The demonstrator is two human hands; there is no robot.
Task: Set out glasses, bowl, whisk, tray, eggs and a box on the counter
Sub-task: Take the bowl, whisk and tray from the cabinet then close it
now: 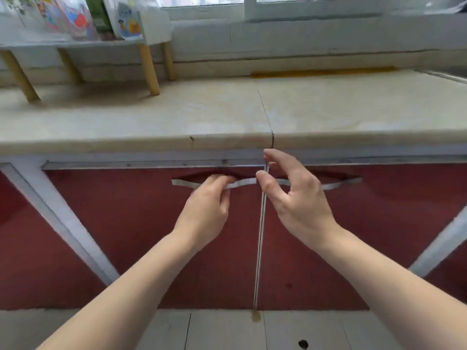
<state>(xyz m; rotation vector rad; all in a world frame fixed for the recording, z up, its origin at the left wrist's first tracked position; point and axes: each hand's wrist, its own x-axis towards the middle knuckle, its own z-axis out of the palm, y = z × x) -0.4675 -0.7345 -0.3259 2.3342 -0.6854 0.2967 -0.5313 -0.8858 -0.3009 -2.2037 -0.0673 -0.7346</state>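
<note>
A beige stone counter [227, 112] runs across the view with two red cabinet doors below it. My left hand [207, 205] has its fingers curled over the curved metal handle [184, 183] of the left door [141, 236]. My right hand [293, 195] hovers spread in front of the gap between the doors, next to the right door's handle [341, 184], holding nothing. No glasses, bowl, whisk, tray, eggs or box are in view.
A small white shelf on wooden legs [149, 69] stands on the counter at the back left, carrying colourful cartons [129, 24]. A window sill runs along the back wall. A sink edge [447, 74] shows at the far right. Pale floor tiles [227, 329] lie below.
</note>
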